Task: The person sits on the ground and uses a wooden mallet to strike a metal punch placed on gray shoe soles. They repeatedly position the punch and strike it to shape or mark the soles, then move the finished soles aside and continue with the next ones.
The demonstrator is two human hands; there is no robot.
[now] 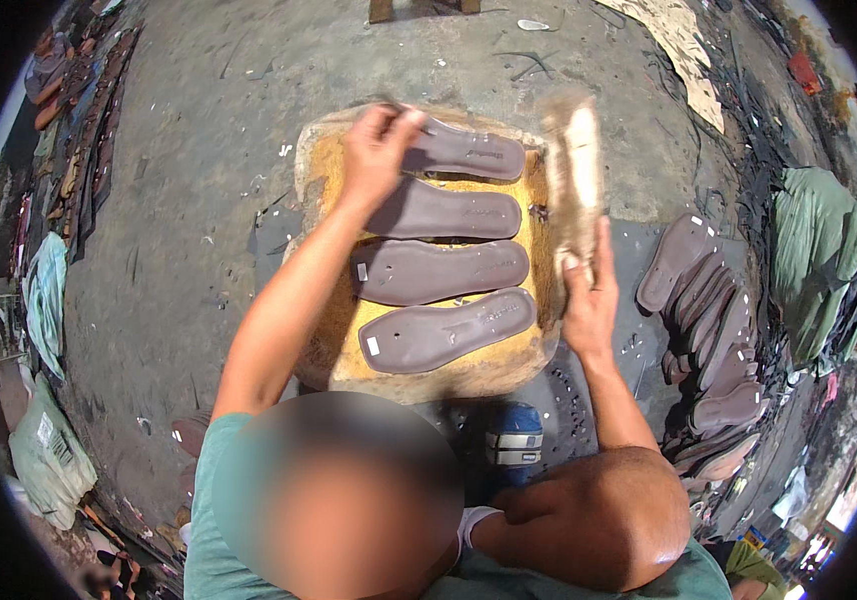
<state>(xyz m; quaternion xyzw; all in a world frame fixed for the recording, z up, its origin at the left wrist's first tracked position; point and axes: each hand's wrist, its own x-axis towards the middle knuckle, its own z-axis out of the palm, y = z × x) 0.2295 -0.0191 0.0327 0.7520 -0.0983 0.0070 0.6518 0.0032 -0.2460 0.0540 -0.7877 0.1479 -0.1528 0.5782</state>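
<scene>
Four brown shoe soles lie side by side on a yellow-topped block (439, 385): the farthest sole (469, 152), a second sole (459, 212), a third sole (444, 270) and the nearest sole (449, 330). White stickers show at the left ends of the two nearer ones. My left hand (377, 150) is closed over the farthest sole's left end and hides it; what its fingertips pinch is unclear. Right of the block, my right hand (589, 300) grips the lower end of a long, pale brown slab (577, 175), blurred by motion.
Several more brown soles (714, 320) are piled on the floor at right, beside a green cloth (814, 250). My blue sandal (515, 440) is close to the block's near side. Sacks (49, 450) and scraps line the left edge.
</scene>
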